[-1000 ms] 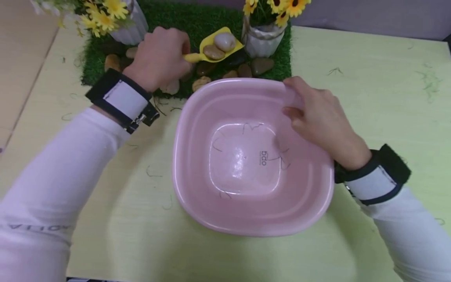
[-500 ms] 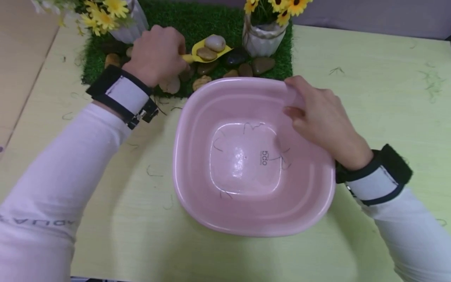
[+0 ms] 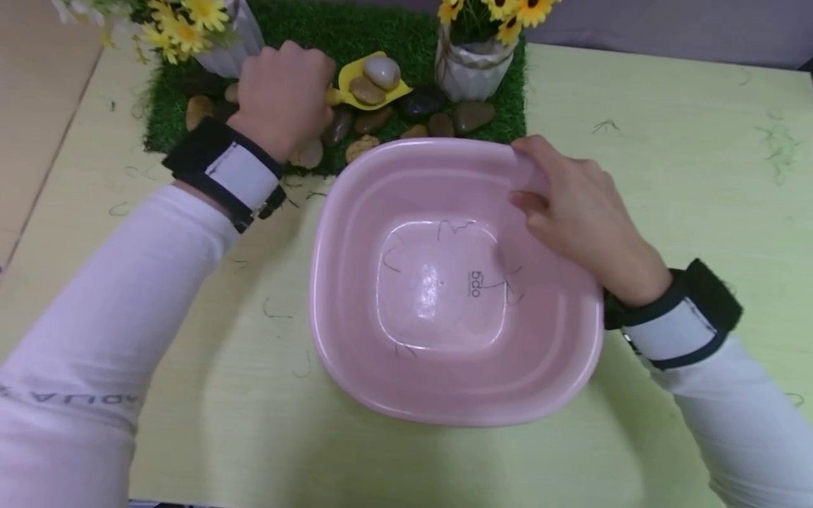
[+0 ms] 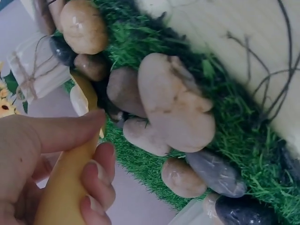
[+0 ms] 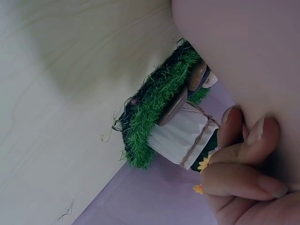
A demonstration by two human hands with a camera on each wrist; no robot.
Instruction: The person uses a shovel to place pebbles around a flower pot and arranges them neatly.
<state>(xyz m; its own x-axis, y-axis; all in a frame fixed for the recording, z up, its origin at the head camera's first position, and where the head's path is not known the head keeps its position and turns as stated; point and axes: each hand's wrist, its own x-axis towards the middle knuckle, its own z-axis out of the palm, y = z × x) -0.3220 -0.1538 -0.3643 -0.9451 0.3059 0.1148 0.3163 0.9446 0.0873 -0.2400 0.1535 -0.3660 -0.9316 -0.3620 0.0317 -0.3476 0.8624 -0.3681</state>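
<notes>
My left hand (image 3: 282, 99) grips the handle of a small yellow toy shovel (image 3: 352, 74), with thumb and fingers wrapped round it in the left wrist view. Two stones lie in its scoop, a whitish one (image 3: 382, 73) and a tan one (image 3: 367, 90). The scoop is over a row of stones on the artificial grass mat (image 3: 356, 32). My right hand (image 3: 581, 212) holds the pink basin (image 3: 330, 282) by its far right rim. Fingertips (image 5: 269, 185) show against the basin wall in the right wrist view. Only a few thin dark strands lie inside the basin.
White flowerpots with yellow flowers stand on the mat, one at left (image 3: 235, 42) and one right of the shovel (image 3: 473, 70). A dark stone (image 3: 420, 103) and several brown ones lie between mat and basin. Loose strands are scattered over the pale table (image 3: 667, 176).
The shovel has shifted left, away from the right flowerpot, with both stones still in its scoop. My left wrist has turned a little. The basin and right hand have stayed in place.
</notes>
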